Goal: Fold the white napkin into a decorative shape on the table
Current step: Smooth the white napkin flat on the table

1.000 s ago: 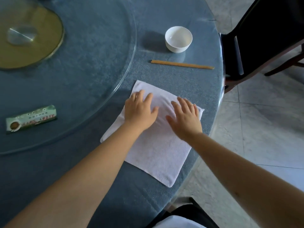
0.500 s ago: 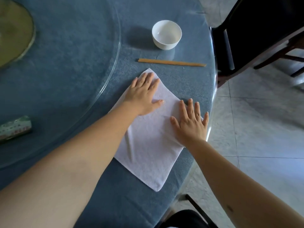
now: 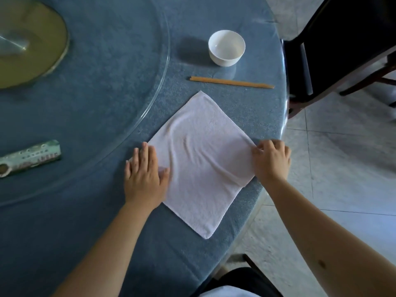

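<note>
A: Where is the napkin (image 3: 201, 159)?

B: On the blue table (image 3: 107, 103), near its right edge, turned like a diamond; one corner points far toward the chopsticks (image 3: 231, 82), one points near, toward the person; it lies mostly flat, with soft wrinkles running across its middle.

A: And the left hand (image 3: 144, 174)?

B: Flat, palm down, fingers straight and close together; it covers the napkin's left corner, the thumb lying on the cloth and the fingertips reaching onto the tablecloth; it grips nothing.

A: The right hand (image 3: 271, 159)?

B: At the right corner, curled; thumb and fingertips pinch the cloth there, and the edge beside it is slightly raised and creased.

A: What else is on the table?

B: A white bowl (image 3: 226, 47) far of the chopsticks, well apart from the napkin; a glass turntable (image 3: 158, 86) to the left, its rim passing near the napkin's far-left edge; on it a green packet (image 3: 30, 157) at the left; a dark chair (image 3: 342, 46) stands far right, off the table.
</note>
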